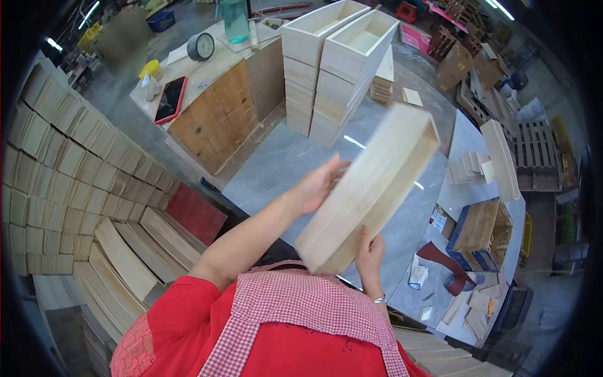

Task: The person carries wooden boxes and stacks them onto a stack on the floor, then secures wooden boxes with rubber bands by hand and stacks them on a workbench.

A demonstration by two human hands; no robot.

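Wooden box (pixel 361 185) hangs tilted above the grey desk (pixel 267 169), right hand (pixel 371 254) gripping its near right edge; left hand (pixel 320 183), loosely spread, at its left side, contact unclear. It looks light and stiff, best held by its long walls.

I can't read a single word or number from here. A small card (pixel 438 218) on the tabletop (pixel 402 292) carries what looks like print, too tiny to make out. The face of the round dial (pixel 202 46) on the wooden cabinet (pixel 217 116) is too small for any figures, and whatever marks the cardboard carton (pixel 453 67) farther back is just as unclear.
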